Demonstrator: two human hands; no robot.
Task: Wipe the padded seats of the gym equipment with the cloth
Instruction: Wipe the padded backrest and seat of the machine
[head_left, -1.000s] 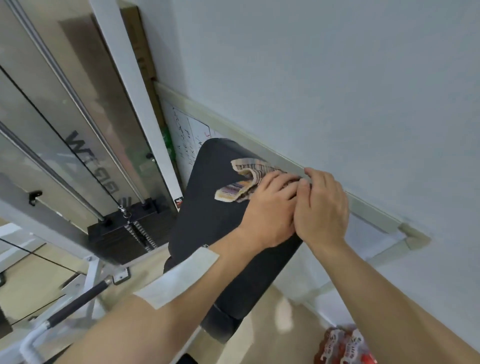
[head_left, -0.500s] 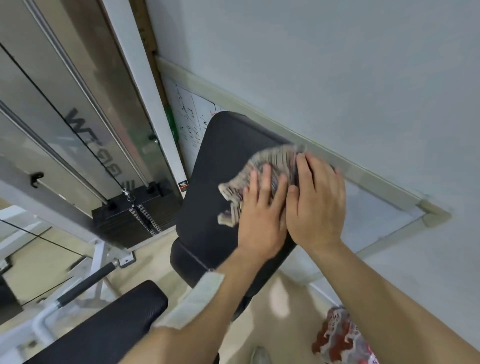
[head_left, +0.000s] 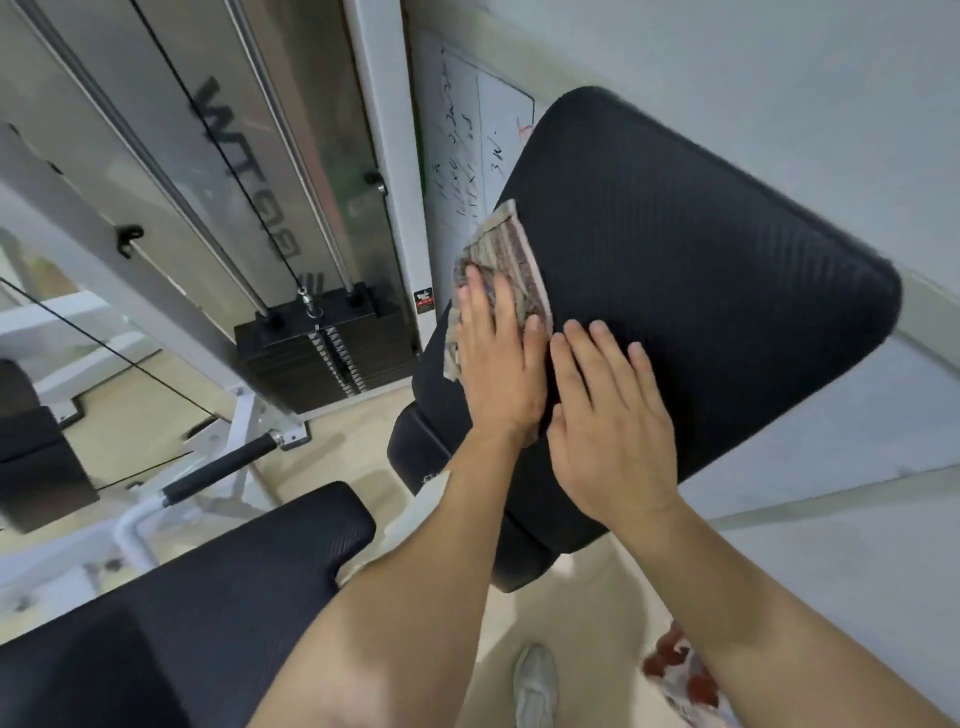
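Observation:
A large black padded backrest (head_left: 691, 270) fills the upper right of the head view. A patterned grey-pink cloth (head_left: 501, 257) lies at its left edge. My left hand (head_left: 496, 364) presses flat on the cloth with fingers spread. Just right of it, my right hand (head_left: 610, 415) rests flat on the bare pad, its thumb side touching the cloth's edge. A second black padded seat (head_left: 208, 587) sits at the lower left, under my left forearm.
A weight stack (head_left: 322, 345) with cables and guide rods stands at the left behind a clear panel. A white frame with a black-grip handle (head_left: 218, 470) is below it. A whiteboard (head_left: 467, 156) leans on the wall. A shoe (head_left: 535, 686) and a red-white package (head_left: 685, 675) lie on the floor.
Both hands and the cloth have slid from the pad's right upper part to its left edge. The right hand has come off the cloth onto bare pad.

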